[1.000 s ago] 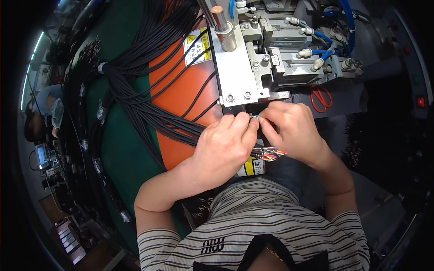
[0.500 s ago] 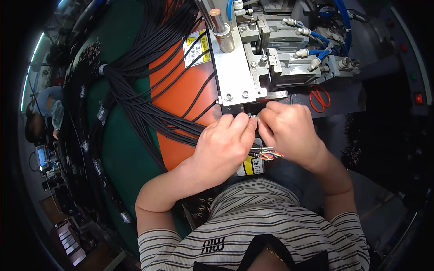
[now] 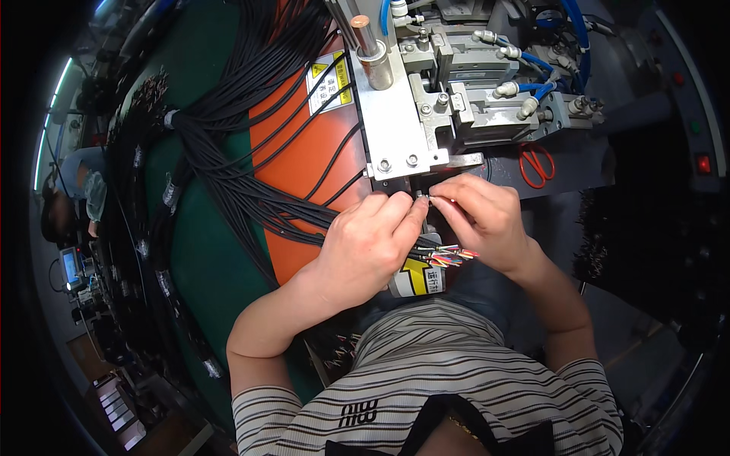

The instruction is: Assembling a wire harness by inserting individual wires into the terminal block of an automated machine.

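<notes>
My left hand (image 3: 369, 245) grips a bunch of black cables (image 3: 251, 197) whose stripped ends fan out into coloured wire tips (image 3: 449, 257) below my fingers. My right hand (image 3: 483, 220) pinches a small metal-tipped wire end (image 3: 423, 198) together with my left thumb and forefinger. Both hands sit just under the front edge of a grey metal press machine (image 3: 426, 114), close to its opening.
The cable bundle spreads up and left over an orange panel (image 3: 293, 144) and a green mat (image 3: 201, 258). Red-handled scissors (image 3: 537, 164) lie to the right of the machine. Blue air hoses (image 3: 566, 45) run over it. Another person (image 3: 76, 197) sits far left.
Both hands have stayed under the machine; my fingers have shifted slightly, bringing the wire end up between the fingertips.
</notes>
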Available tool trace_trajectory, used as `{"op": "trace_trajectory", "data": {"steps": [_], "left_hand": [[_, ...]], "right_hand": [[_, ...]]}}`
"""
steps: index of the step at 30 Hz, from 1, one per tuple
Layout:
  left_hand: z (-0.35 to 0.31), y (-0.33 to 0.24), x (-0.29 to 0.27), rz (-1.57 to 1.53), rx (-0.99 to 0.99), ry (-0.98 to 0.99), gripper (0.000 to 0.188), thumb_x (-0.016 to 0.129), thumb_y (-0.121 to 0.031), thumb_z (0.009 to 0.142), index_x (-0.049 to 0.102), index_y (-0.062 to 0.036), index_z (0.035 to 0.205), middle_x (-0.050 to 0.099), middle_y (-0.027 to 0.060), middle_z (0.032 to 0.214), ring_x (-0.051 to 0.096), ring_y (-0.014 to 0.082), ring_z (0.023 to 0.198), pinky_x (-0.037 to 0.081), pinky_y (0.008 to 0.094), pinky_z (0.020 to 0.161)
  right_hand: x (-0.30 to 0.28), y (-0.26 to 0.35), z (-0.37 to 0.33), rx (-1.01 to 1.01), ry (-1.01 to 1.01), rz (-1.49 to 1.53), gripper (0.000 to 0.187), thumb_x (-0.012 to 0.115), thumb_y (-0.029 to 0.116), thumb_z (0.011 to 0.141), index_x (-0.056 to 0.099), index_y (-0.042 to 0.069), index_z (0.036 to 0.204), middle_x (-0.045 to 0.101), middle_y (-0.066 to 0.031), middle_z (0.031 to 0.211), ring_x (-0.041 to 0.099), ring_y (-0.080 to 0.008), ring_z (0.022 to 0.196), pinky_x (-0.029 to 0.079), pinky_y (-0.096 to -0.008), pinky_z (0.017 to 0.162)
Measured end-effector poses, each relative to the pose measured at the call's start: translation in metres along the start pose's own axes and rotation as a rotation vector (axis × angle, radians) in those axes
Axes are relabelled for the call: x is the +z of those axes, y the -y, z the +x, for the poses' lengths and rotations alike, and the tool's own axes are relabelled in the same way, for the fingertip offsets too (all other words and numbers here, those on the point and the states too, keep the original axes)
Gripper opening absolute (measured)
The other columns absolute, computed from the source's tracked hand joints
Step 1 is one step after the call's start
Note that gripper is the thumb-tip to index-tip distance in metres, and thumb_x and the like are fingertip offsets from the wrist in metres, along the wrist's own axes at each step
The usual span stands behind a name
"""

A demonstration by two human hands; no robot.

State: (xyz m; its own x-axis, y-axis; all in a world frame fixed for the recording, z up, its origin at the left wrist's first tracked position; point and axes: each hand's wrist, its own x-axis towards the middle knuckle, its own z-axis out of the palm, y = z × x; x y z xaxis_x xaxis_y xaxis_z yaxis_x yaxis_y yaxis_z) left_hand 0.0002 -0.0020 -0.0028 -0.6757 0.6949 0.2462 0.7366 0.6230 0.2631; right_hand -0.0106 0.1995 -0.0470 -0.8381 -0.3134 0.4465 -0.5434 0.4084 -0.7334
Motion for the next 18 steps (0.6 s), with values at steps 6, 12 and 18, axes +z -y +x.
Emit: {"op": "trace_trajectory", "data": {"steps": [6, 12, 18], "left_hand": [[0.001, -0.003, 0.001, 0.025, -0.011, -0.01, 0.034, 0.062, -0.007, 0.075, 0.064, 0.0045, 0.108, 0.052, 0.0073, 0.086, 0.055, 0.0202, 0.075, 0.05, 0.0311, 0.061], [-0.002, 0.002, 0.002, 0.011, -0.047, -0.032, 0.035, 0.063, -0.002, 0.071, 0.066, 0.002, 0.106, 0.054, 0.0081, 0.087, 0.056, 0.0222, 0.075, 0.049, 0.035, 0.063], [-0.029, 0.014, -0.002, -0.162, -0.216, -0.142, 0.044, 0.065, 0.008, 0.056, 0.068, 0.0024, 0.1, 0.056, 0.011, 0.089, 0.056, 0.0269, 0.078, 0.047, 0.0372, 0.067]], "right_hand": [[-0.007, 0.005, 0.008, -0.017, 0.13, -0.215, 0.01, 0.07, 0.001, 0.08, 0.067, -0.001, 0.089, 0.065, -0.01, 0.074, 0.06, -0.0163, 0.05, 0.045, -0.0274, 0.046], [-0.004, -0.005, 0.005, 0.226, 0.155, 0.05, 0.005, 0.068, 0.003, 0.083, 0.066, -0.001, 0.083, 0.063, -0.0065, 0.066, 0.055, -0.0098, 0.047, 0.041, -0.0237, 0.045], [-0.002, -0.005, 0.001, 0.357, 0.149, 0.198, 0.006, 0.067, 0.002, 0.085, 0.066, -0.003, 0.088, 0.06, 0.0, 0.066, 0.048, -0.0019, 0.049, 0.037, -0.0189, 0.045]]}}
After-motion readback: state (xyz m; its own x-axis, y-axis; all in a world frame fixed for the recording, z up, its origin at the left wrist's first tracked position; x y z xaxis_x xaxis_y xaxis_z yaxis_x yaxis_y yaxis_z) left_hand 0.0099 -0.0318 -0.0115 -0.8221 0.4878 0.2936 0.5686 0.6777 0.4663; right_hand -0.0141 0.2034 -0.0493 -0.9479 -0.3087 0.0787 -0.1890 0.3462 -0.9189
